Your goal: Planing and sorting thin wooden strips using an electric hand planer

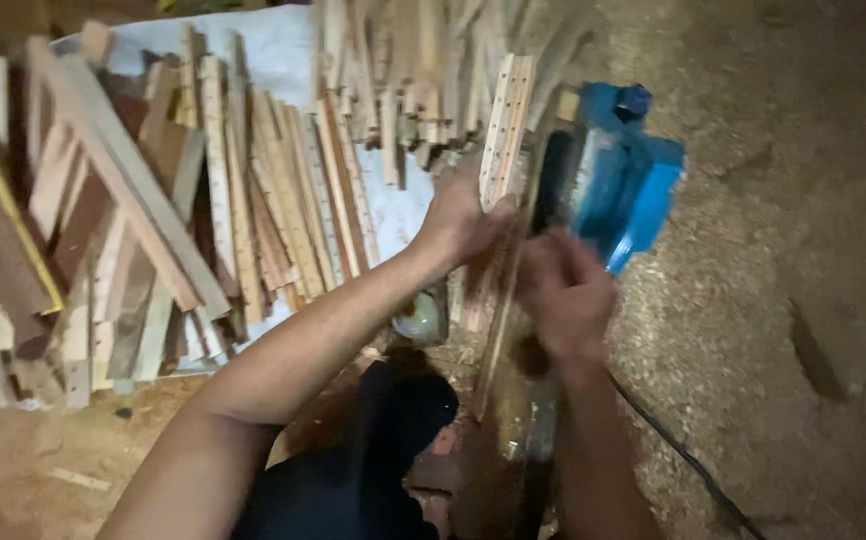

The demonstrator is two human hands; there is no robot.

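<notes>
My left hand (463, 215) grips a pale wooden strip with a row of small holes (506, 120), holding it upright beside a blue electric planer (618, 185). My right hand (565, 295), blurred by motion, is closed around a thin dark wooden slat (498, 340) that runs down in front of the planer. The planer lies on its side on the sawdust, its black belt side facing the strips.
A big heap of wooden strips and offcuts (153, 210) lies to the left on a white sheet (283, 60). More sticks (413, 70) pile up at the top. Sawdust covers the ground (783, 250) on the right. A black cable (688, 465) runs lower right. My dark-clad knee (393, 420) is below.
</notes>
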